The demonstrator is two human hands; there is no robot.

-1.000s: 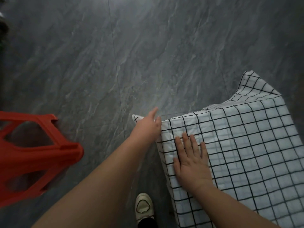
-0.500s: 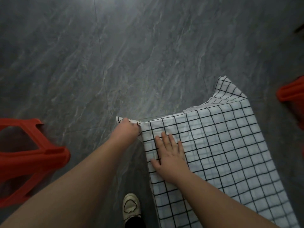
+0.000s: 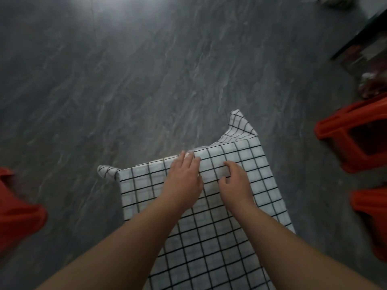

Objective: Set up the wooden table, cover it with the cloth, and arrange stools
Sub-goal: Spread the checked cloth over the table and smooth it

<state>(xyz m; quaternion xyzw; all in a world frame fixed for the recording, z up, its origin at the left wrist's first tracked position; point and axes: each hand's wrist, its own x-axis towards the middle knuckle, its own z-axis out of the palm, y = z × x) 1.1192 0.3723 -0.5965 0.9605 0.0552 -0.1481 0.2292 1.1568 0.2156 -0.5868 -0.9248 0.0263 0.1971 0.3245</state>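
A white cloth point(image 3: 211, 231) with a black grid lies spread over the table, which it hides completely. Its two far corners hang off the edge, one at the left point(image 3: 105, 171) and one at the right point(image 3: 240, 126). My left hand point(image 3: 183, 178) rests flat on the cloth near the far edge, fingers straight. Beside it my right hand point(image 3: 235, 182) lies on the cloth with its fingers bent, and I cannot tell if they pinch the fabric. Red plastic stools stand around: one at the left point(image 3: 18, 214), two at the right point(image 3: 354, 139) point(image 3: 372, 216).
Dark grey marbled floor point(image 3: 146, 80) surrounds the table. A dark piece of furniture with cluttered items point(image 3: 364, 47) stands at the far right corner.
My left hand let go of the cloth's left corner and moved right onto the top near the far edge. My right hand's fingers went from flat to bent. The view shifted right.
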